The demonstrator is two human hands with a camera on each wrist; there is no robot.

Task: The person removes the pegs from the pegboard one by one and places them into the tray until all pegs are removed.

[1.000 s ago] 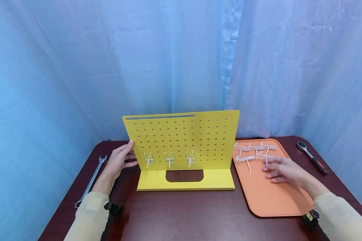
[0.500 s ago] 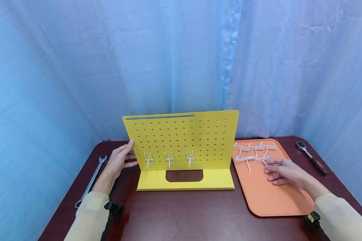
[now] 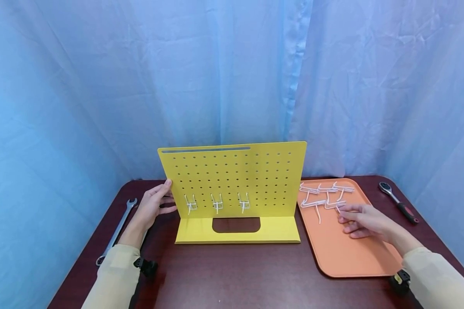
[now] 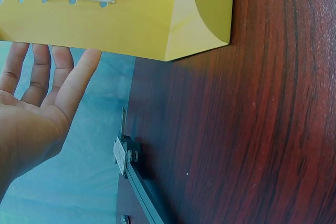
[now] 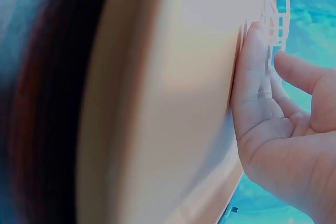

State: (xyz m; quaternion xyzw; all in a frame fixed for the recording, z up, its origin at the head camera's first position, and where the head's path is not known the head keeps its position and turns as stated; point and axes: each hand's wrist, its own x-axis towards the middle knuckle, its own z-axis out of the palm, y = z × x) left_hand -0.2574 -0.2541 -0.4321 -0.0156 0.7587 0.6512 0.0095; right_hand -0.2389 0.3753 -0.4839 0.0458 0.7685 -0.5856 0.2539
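A yellow pegboard (image 3: 232, 176) stands on its base at the table's middle, with three white wire hooks hanging in a low row. My left hand (image 3: 154, 204) holds its left edge; in the left wrist view the fingers (image 4: 39, 72) reach behind the board. At the right, my right hand (image 3: 365, 222) is over the orange tray (image 3: 355, 257), thumb and fingers pinching the prong of a white pegboard hook (image 3: 334, 204). Several more white hooks (image 3: 313, 203) lie close by on the tray's far part. The right wrist view shows a hook (image 5: 282, 24) beyond the fingertips.
A combination wrench (image 3: 117, 231) lies left of my left arm. A caliper-like tool (image 4: 134, 177) rests beside that forearm in the left wrist view. A ratchet (image 3: 400, 204) with a black and red handle lies right of the tray. Pale blue curtains (image 3: 232, 73) surround the table.
My right hand has lowered the hook slightly left and down, so it lies flatter beside the other hooks. Little differs over the last half second. My left hand stays on the board.
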